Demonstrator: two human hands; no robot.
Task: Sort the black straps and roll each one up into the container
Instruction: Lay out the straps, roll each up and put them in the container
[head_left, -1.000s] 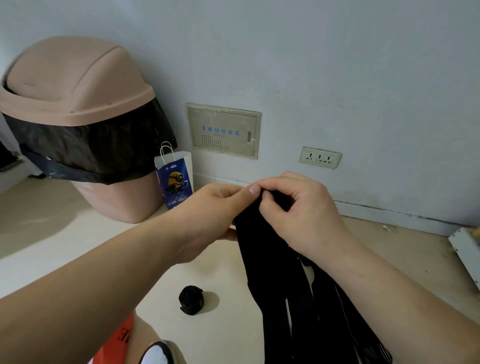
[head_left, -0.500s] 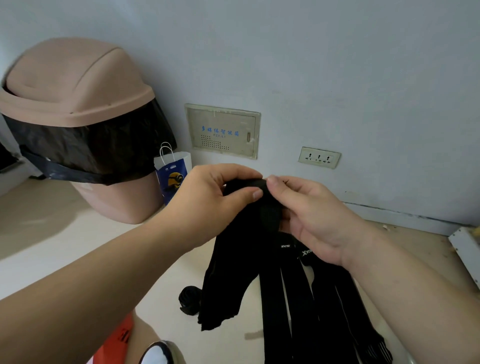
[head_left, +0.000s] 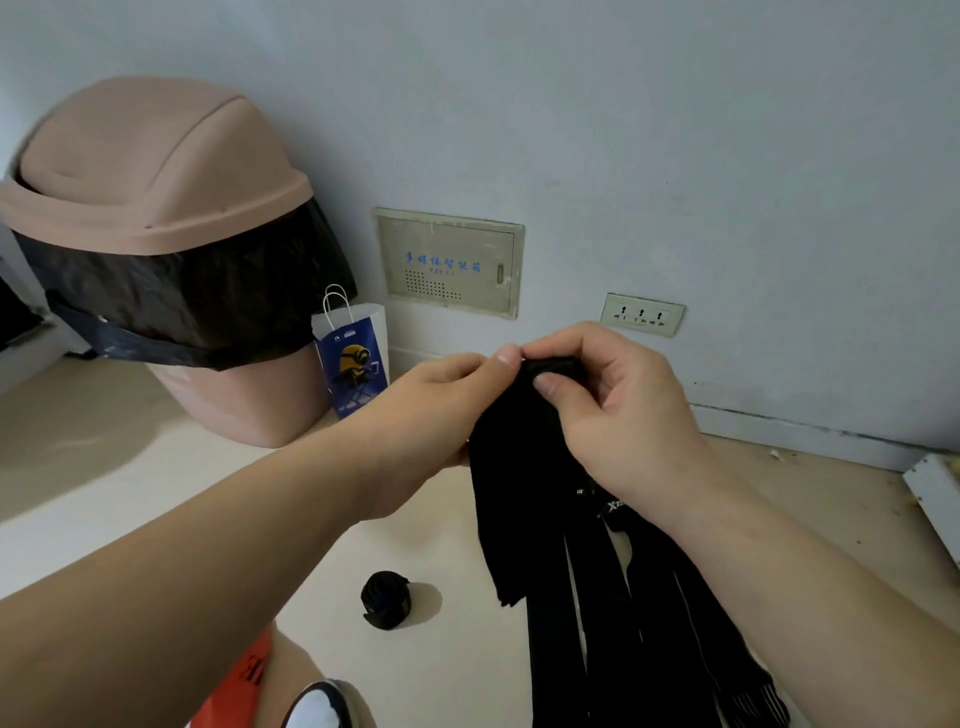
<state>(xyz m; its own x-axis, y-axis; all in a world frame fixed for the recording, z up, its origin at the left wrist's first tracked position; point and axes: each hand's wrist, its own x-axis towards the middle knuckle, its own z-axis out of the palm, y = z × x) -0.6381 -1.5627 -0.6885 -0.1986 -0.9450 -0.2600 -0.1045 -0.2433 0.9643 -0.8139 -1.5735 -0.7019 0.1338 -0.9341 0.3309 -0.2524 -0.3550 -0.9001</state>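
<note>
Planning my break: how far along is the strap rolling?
Done: one rolled strap lies on the floor. In hand: left hand and right hand pinch the top of the hanging black straps. Left: those straps unrolled; no container is identifiable.

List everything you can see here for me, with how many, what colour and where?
Bundle of straps: several, count unclear, black, hanging from both hands at centre right.
Rolled strap: one, black, on the floor below the hands.
Bin: one, pinkish-brown with a black liner, against the wall at left.
Paper bag: one, blue and white with a yellow cartoon figure, beside the bin.
Wall panel: one, beige with blue lettering, low on the wall.
Socket: one, pale, right of the panel.
White object: one, at the right edge, unidentifiable.
Left hand: pinching the top of the straps.
Right hand: pinching the top of the straps.
</note>
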